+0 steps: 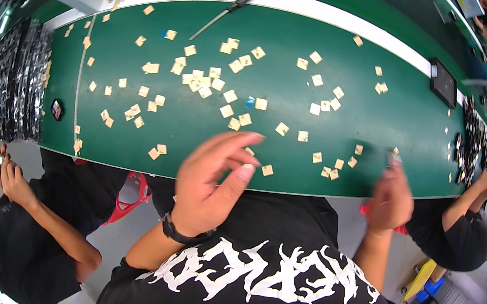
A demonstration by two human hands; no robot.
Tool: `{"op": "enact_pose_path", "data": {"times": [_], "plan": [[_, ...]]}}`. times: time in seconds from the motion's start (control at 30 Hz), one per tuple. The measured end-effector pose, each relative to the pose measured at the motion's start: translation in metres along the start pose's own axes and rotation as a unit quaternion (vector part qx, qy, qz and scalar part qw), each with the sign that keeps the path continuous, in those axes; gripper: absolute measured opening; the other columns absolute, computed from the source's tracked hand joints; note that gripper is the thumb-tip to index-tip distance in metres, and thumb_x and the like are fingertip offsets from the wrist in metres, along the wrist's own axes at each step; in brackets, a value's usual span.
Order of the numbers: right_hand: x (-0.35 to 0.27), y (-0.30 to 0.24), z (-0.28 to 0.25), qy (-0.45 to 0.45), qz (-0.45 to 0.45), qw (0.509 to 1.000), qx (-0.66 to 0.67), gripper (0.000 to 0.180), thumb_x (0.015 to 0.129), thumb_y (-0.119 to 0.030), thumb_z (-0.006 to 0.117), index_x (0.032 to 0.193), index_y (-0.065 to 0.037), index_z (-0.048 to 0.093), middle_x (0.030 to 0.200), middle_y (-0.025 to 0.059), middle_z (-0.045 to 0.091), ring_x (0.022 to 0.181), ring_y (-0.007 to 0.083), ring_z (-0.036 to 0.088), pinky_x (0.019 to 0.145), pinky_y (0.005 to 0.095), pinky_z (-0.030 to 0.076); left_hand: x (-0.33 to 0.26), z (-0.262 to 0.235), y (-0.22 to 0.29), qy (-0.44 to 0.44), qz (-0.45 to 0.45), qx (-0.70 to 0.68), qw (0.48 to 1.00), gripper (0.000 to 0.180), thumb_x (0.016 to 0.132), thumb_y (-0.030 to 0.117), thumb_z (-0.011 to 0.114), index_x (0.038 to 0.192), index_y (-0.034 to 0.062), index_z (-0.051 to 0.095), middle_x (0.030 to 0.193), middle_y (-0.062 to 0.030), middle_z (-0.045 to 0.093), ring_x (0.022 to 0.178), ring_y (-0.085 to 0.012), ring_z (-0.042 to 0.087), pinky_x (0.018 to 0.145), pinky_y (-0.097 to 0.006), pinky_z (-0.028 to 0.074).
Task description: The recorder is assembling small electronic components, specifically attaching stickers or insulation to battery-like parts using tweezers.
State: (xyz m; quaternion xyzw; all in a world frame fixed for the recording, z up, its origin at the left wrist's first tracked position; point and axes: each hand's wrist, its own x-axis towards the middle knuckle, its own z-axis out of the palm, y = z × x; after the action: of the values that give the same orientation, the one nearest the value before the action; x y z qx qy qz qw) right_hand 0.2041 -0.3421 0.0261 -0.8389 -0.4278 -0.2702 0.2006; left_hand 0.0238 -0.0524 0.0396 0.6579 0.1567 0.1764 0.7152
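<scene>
My left hand (211,178), with a dark band on its wrist, hovers over the table's near edge. Its fingers are apart from the thumb and nothing shows in them. One small pale square (267,170) lies just right of it, and another shows beside its fingertips. Farther right, my right hand (392,199) is partly smeared by motion. Its fingers are pressed together at a small greyish thing that I cannot make out, with a pale speck at its tip. Many more pale squares (195,82) lie scattered across the green table (286,32).
A black-handled screwdriver (233,7) lies at the far edge, its shaft on the green top. A black tray (442,83) sits at the far right corner. Stacked dark glossy packages (18,80) stand at the left end. One person (49,230) sits at left, another (465,229) at right.
</scene>
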Motion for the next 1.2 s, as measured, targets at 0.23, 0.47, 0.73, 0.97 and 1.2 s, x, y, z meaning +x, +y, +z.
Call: {"op": "enact_pose_path", "data": {"times": [0.23,0.47,0.73,0.97,1.2], "plan": [[0.059,-0.103,0.033,-0.008,-0.279,0.916,0.288,0.019,0.068,-0.004,0.071,0.084,-0.011,0.062,0.111,0.0096,0.073,0.051,0.0082,0.039,0.044,0.0208,0.031,0.012,0.011,0.004,-0.174,-0.271,-0.303,0.897,0.055,0.108,0.036,0.04,0.144,-0.0042,0.048,0.113,-0.0177,0.07,0.073,-0.0069,0.057,0.056,-0.019,0.042],[0.058,-0.108,0.031,-0.086,-0.119,0.932,0.33,0.03,0.072,-0.008,0.08,0.1,-0.009,0.072,0.115,0.0115,0.07,0.057,0.0152,0.049,0.049,0.0275,0.042,-0.005,-0.01,-0.003,-0.095,-0.199,-0.289,0.931,0.043,0.1,0.01,0.054,0.142,-0.0013,0.05,0.119,-0.0142,0.067,0.076,-0.0068,0.059,0.059,-0.02,0.046],[0.063,-0.119,0.021,-0.233,0.03,0.929,0.286,0.021,0.077,-0.009,0.08,0.095,-0.007,0.07,0.086,0.0057,0.062,0.067,0.0246,0.056,0.059,0.0359,0.046,-0.003,-0.005,-0.002,-0.081,-0.221,-0.12,0.964,0.052,0.096,-0.005,0.054,0.147,0.0027,0.044,0.113,-0.0105,0.064,0.074,-0.0073,0.061,0.061,-0.02,0.049],[0.074,-0.13,0.025,-0.239,-0.014,0.946,0.217,0.021,0.075,-0.006,0.08,0.092,-0.006,0.068,0.082,0.0054,0.059,0.068,0.0248,0.057,0.059,0.0358,0.047,-0.002,-0.004,-0.02,-0.094,-0.067,0.098,0.989,0.063,0.093,-0.006,0.056,0.152,0.0021,0.036,0.11,-0.0092,0.063,0.083,-0.0088,0.06,0.072,-0.023,0.05],[0.075,-0.136,0.03,-0.269,-0.023,0.939,0.213,0.02,0.075,-0.003,0.078,0.092,-0.004,0.068,0.083,0.0066,0.062,0.072,0.0253,0.06,0.062,0.0362,0.049,-0.005,-0.006,-0.014,-0.109,-0.101,0.085,0.985,0.075,0.091,-0.007,0.058,0.158,0.0026,0.023,0.113,-0.0112,0.063,0.085,-0.0096,0.06,0.074,-0.025,0.051]]}}
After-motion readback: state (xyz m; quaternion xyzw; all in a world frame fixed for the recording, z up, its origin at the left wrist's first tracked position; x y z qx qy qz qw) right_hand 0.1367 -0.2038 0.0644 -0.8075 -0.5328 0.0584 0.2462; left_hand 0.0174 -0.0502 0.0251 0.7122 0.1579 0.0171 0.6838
